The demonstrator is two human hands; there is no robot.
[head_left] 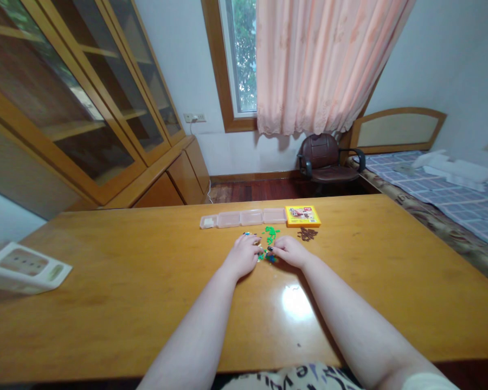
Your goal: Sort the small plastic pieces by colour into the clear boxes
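On the wooden table, my left hand (244,254) lies over a small pile of mixed pieces, its fingers spread and touching them. White and blue bits show past its fingertips. My right hand (290,252) faces it from the other side, with its fingers drawn together at the pile's edge; anything between them is too small to make out. Blue and green small pieces (271,258) lie between the two hands. Just beyond is a loose group of bright green pieces (270,233). To the right of it sits a heap of brown pieces (308,234).
A row of clear plastic trays (241,218) stands behind the hands, ending at a yellow box (303,216). At the left of the table (126,303) is a white box with a window (28,268). Past the far edge stand a brown armchair (328,157) and a bed.
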